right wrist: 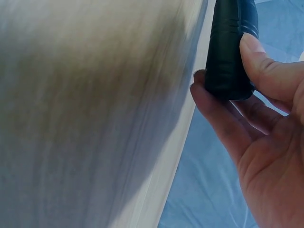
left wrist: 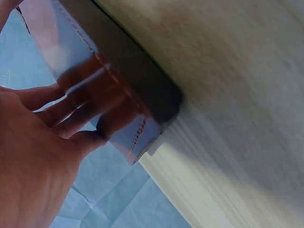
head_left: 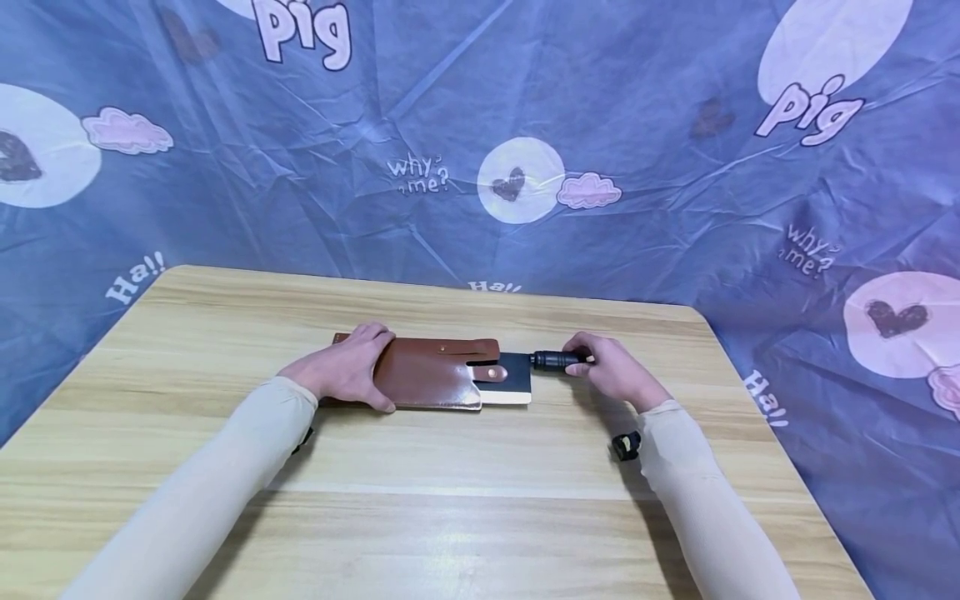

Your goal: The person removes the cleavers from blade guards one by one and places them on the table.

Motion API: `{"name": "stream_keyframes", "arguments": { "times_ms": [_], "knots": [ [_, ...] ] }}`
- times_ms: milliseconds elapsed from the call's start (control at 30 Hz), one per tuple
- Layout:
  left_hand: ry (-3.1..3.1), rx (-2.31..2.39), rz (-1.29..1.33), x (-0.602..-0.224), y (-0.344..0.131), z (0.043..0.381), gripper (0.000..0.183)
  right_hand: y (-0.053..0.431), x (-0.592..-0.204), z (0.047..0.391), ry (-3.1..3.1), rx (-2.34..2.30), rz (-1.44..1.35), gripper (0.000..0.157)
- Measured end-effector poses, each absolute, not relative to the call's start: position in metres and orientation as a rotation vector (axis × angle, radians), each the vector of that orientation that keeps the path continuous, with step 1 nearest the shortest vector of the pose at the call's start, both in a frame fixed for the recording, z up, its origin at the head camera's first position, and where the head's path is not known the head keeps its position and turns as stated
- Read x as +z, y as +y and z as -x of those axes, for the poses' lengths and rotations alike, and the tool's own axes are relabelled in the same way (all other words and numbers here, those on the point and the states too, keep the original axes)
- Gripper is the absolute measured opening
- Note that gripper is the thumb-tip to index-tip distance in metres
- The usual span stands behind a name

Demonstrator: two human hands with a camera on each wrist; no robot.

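A brown leather sheath [head_left: 427, 375] lies on the wooden table, covering most of a cleaver's blade. The dark blade [head_left: 516, 379] with its pale lower edge sticks out at the right end, and a short strap with a snap [head_left: 491, 373] overlaps it. My left hand [head_left: 348, 367] holds the sheath near its closed left end, thumb toward the near edge. The stitched leather [left wrist: 121, 99] shows against those fingers in the left wrist view. With its thumb and fingers, my right hand [head_left: 611, 367] grips the end of the cleaver's black handle [right wrist: 231, 52].
The light wooden table [head_left: 420, 517] reaches back to a blue printed cloth [head_left: 450, 100] hanging behind and at the sides. A small black object [head_left: 626, 446] is at the right wrist.
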State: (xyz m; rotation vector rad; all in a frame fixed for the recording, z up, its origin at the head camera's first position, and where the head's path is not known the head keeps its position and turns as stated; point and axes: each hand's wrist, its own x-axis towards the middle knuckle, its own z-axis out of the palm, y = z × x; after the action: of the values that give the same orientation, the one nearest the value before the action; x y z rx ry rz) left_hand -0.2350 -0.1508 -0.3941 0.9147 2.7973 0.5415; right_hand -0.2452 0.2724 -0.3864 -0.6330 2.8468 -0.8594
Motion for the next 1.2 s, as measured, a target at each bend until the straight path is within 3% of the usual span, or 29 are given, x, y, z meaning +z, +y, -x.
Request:
{"name": "stream_keyframes", "arguments": {
  "times_ms": [1200],
  "knots": [
    [2.792,0.492,-0.871,-0.390,-0.149,0.240,0.113,0.283,-0.381,0.246,2.867,-0.826,0.612,0.023]
  ]
}}
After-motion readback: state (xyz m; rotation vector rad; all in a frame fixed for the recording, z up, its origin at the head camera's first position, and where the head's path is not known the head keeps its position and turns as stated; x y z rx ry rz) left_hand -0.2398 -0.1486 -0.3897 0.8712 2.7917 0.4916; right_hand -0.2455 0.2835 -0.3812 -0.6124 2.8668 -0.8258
